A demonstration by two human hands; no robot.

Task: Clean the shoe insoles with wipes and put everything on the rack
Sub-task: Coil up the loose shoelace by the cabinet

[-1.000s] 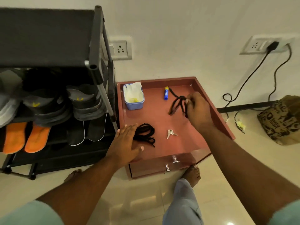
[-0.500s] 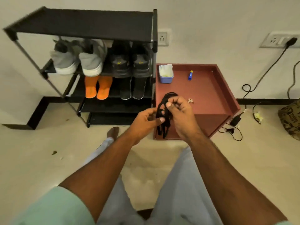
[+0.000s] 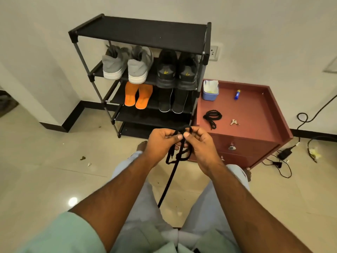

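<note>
Both hands hold one black shoelace (image 3: pixel 170 179) in front of me; my left hand (image 3: pixel 161 143) and my right hand (image 3: pixel 199 145) pinch its bunched loops, and a loose end hangs down between my knees. A second coiled black lace (image 3: pixel 212 116) lies on the red cabinet top (image 3: pixel 255 110). The black shoe rack (image 3: pixel 142 31) holds grey sneakers (image 3: pixel 127 64) and black shoes (image 3: pixel 176 70) on one shelf, orange insoles (image 3: pixel 138 96) and dark insoles (image 3: pixel 172 100) on the shelf below. A blue tub of wipes (image 3: pixel 210 90) stands at the cabinet's back left.
Small keys (image 3: pixel 234 122) and a blue-yellow tube (image 3: pixel 237 94) lie on the cabinet. Cables and a charger (image 3: pixel 285 154) trail on the floor at the right. Bits of debris (image 3: pixel 83 157) dot the tiled floor at left.
The view pulled back from the cabinet. My right hand lifted one lace off the cabinet, my left hand joined it, and a loose end now hangs down from the bundle.
</note>
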